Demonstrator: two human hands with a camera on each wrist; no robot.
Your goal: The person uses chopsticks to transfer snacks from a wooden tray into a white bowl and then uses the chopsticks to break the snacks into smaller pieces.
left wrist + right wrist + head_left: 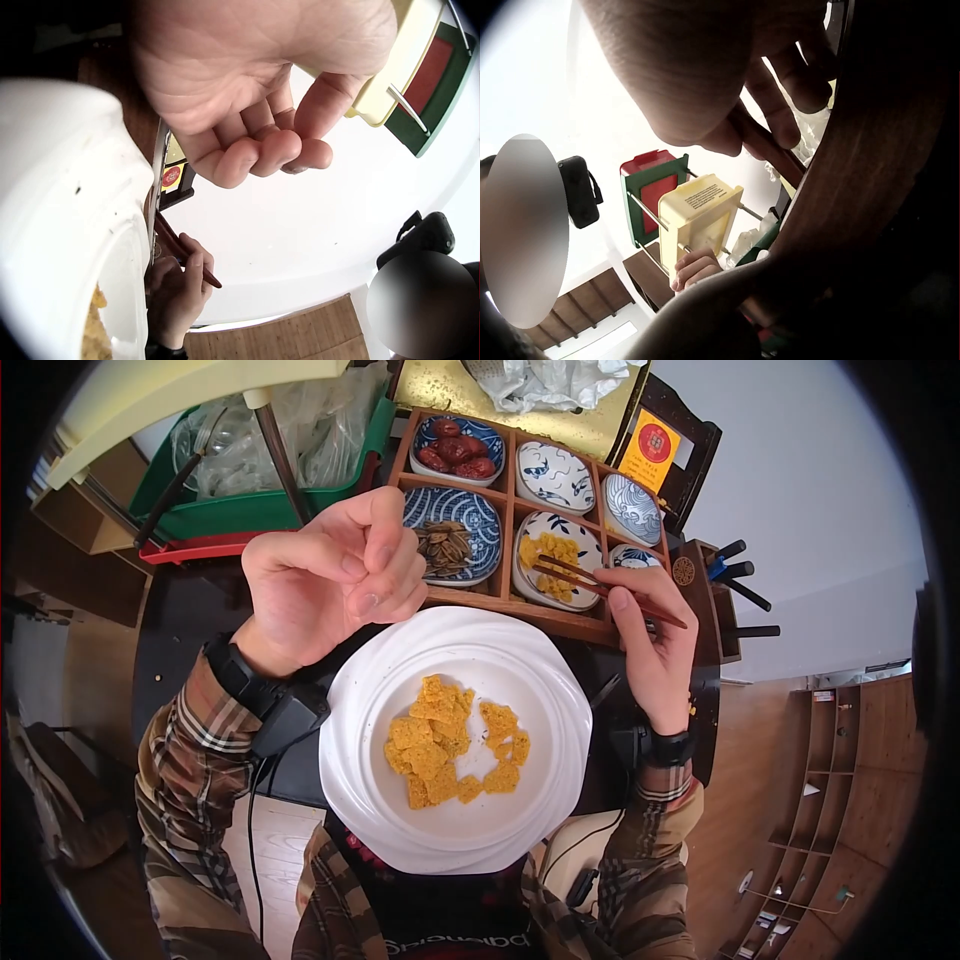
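Note:
In the head view my right hand (655,645) grips a pair of brown chopsticks (640,600). Their tips reach into a patterned bowl (521,582) with small yellow pieces (551,552). The chopsticks (769,146) pass under the fingers of my right hand (697,67) in the right wrist view. Raised above the table, my left hand (330,580) has loosely curled fingers and holds nothing visible. Just below it stands a large white dish (350,790) with square orange-yellow crisps (430,745).
A wooden compartment box (470,598) holds several blue-and-white bowls, one with red dates (460,450), another with striped seeds (443,546). A green tray (200,515) with plastic bags stands at the left, under a pale yellow rack (180,385). Pens (738,570) stick out at the right.

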